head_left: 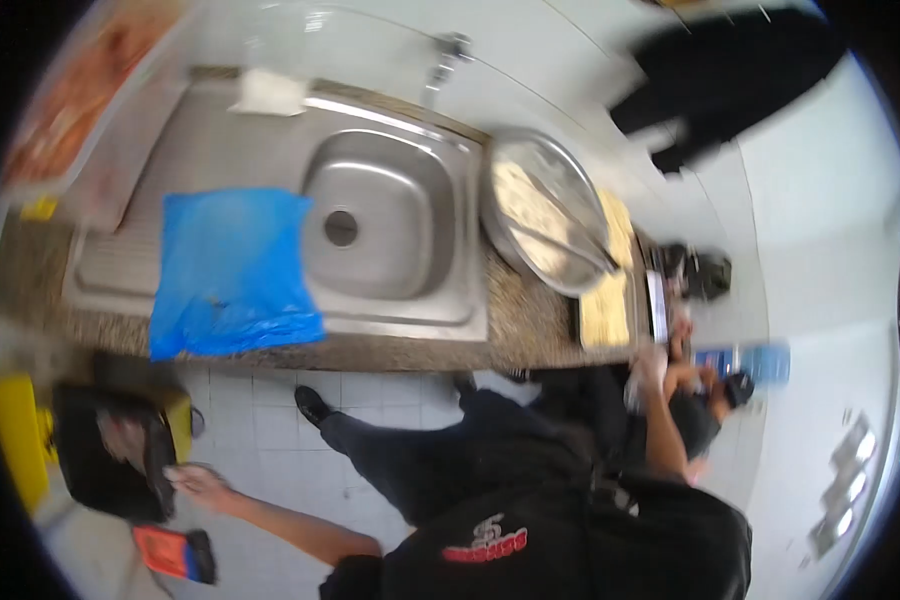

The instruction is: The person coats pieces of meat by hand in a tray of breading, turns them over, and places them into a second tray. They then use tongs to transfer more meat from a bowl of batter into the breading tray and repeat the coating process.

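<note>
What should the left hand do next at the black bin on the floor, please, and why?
Probably the left hand should close on the rim of the black bin for a firm hold. It reaches the bin's near edge, and the bin stands on the tiled floor below the counter. Blur hides whether the hand grips it yet.

The granite counter [526, 322] bears a sink [395, 190], a blue bag [232, 266] and a round tray [545, 212].

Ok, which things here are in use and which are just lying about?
In use: black bin, touched at its edge by the left hand.
Lying about: blue bag, sink, round tray, orange pack on the floor.
</note>
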Demonstrator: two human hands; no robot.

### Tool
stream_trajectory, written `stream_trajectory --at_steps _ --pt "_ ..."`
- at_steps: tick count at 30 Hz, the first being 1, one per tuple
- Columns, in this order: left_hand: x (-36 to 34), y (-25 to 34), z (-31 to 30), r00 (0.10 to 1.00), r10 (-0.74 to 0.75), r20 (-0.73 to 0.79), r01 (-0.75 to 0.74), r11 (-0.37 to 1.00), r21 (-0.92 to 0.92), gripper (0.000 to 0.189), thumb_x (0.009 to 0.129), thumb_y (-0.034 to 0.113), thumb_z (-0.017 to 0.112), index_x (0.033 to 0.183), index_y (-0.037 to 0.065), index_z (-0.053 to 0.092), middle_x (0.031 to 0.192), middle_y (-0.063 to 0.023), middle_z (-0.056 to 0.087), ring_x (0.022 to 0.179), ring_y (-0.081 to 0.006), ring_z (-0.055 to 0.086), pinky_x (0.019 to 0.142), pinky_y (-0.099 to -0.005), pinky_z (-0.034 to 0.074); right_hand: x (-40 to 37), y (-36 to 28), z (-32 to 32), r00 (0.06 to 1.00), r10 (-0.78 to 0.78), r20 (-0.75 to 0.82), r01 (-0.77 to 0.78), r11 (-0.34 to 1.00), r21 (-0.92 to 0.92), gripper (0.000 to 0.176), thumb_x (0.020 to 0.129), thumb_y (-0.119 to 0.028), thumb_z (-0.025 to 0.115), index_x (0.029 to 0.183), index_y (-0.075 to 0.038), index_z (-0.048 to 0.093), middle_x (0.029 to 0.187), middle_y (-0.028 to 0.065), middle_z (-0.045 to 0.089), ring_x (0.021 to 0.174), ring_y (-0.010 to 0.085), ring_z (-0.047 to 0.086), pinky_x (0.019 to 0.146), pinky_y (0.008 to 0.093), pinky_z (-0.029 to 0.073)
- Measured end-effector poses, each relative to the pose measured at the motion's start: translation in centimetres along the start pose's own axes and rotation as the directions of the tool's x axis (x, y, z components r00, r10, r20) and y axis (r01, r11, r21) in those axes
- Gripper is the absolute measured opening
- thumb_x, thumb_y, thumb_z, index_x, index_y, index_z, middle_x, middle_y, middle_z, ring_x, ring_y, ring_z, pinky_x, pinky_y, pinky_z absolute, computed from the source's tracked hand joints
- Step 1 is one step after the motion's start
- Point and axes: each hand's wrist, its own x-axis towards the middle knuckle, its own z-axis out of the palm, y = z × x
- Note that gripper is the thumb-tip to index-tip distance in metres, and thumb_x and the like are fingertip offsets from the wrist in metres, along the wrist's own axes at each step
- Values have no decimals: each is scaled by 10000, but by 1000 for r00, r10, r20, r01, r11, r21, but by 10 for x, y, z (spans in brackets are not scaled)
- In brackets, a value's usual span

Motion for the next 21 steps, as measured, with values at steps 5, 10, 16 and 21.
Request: stream_trajectory --at_steps 5,10,16,21 --pt "-134 -266 84 870 -434 -232 410 900 -146 245 1081 214 531 960 42 657 672 3 511 599 -99 436 632 -242 457 129 5 -23 618 765 181 -777 559 290 308 902 -375 676 1002 -101 773 956 195 751 912 342 735 783 446 554" --pt "-219 -497 138 584 -811 36 761 562 324 376 1084 266 536 740 140 456 636 20 420 556 -78 354 554 -246 407 241 6 -53 784 604 143 -511 498 700 272 1032 -303 571 1071 -62 691 995 125 678 930 272 629 838 455 503" --pt "-323 -750 151 764 -612 207 -169 120 978 186 1028 118 598 1184 31 651 1016 -30 657 872 -130 615 774 -277 519 368 -45 24 996 14 -92 79 396 915 999 696 -625 823 1439 -26 526 1430 266 532 1352 404 496 1149 531 387" --pt "-270 -783 66 425 -758 496 -811 -76 579 283 1009 113 609 1254 -15 673 1201 -145 720 1087 -236 692 937 -347 549 346 -102 38 968 -98 232 -96 707 700 1082 716 -613 837 1572 -126 390 1562 324 345 1420 567 351 1132 733 289"
